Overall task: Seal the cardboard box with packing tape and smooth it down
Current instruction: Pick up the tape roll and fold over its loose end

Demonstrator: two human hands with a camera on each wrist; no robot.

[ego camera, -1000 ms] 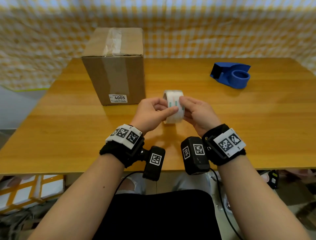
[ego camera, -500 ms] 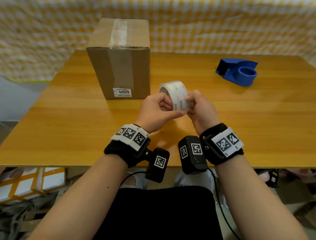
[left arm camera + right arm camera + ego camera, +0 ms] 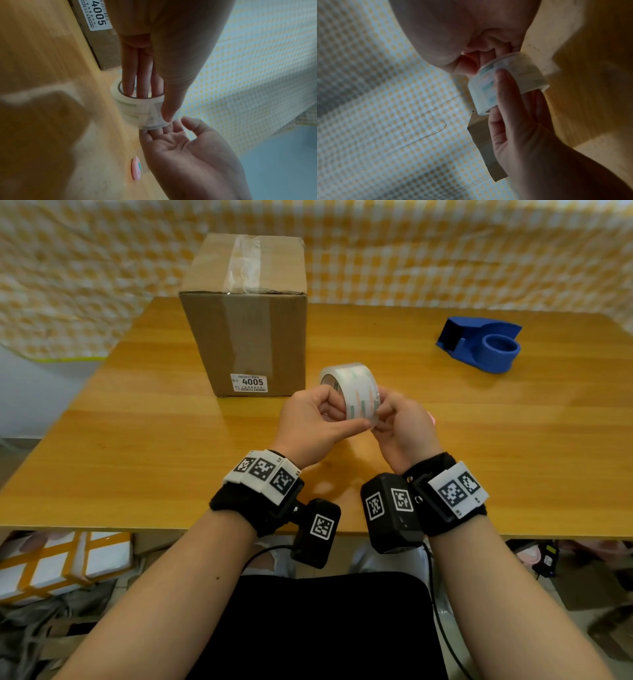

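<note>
We hold the tape roll (image 3: pixel 351 392) up over the surface (image 3: pixel 479 422), in front of the box (image 3: pixel 246 313) and apart from it. Our left hand (image 3: pixel 315 422) has three fingers (image 3: pixel 142 75) pushed through the core and the thumb pressed on the outer wrap. Our right hand (image 3: pixel 402 426) meets the roll's far side with curled fingers, seemingly picking at it; whether it has a loose end we cannot tell.

The main risk is the tape itself: clear film hides its free end, so we could scratch in the wrong place, or lift only a sliver that tears off along its length. A freed strip could also fold back onto itself or stick to our fingers.

The box stands upright, flaps closed, with a wrinkled clear strip already along the top seam and down the front, above a label reading 4005. More tape laid over those wrinkles would likely trap bubbles.
</note>
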